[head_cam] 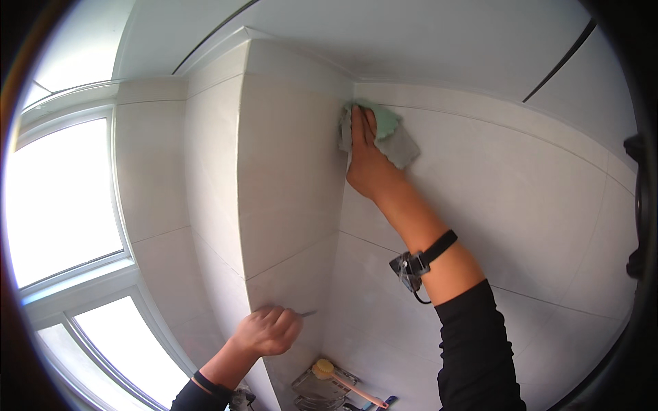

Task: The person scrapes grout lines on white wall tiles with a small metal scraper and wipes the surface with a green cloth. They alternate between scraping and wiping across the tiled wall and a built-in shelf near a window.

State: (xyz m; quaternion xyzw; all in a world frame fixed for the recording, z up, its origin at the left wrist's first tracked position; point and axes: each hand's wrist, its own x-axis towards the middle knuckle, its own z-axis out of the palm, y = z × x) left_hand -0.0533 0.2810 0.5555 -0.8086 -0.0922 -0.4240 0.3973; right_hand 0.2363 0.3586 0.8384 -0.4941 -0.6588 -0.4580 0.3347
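Note:
High in the wall corner, my right hand (372, 159) presses a green and grey cloth (388, 126) against the pale wall tiles (478, 190), just below the ceiling. The cloth is bunched under my fingers, and its lower right edge hangs loose. A black strap (442, 246) with a small device circles my right forearm. Lower down, next to the edge of the tiled column (288, 205), my left hand (272, 329) is closed around a thin dark tool (308, 313). Only the tool's tip sticks out to the right; the rest is hidden in my fist.
Below my hands a wire corner rack (303, 383) holds a long-handled brush (354, 388) with a yellow head, plus other handles. A bright window (67, 200) with a white frame fills the left side. The panelled ceiling (411, 41) spans the top. A dark fixture (637, 205) stands at the right rim.

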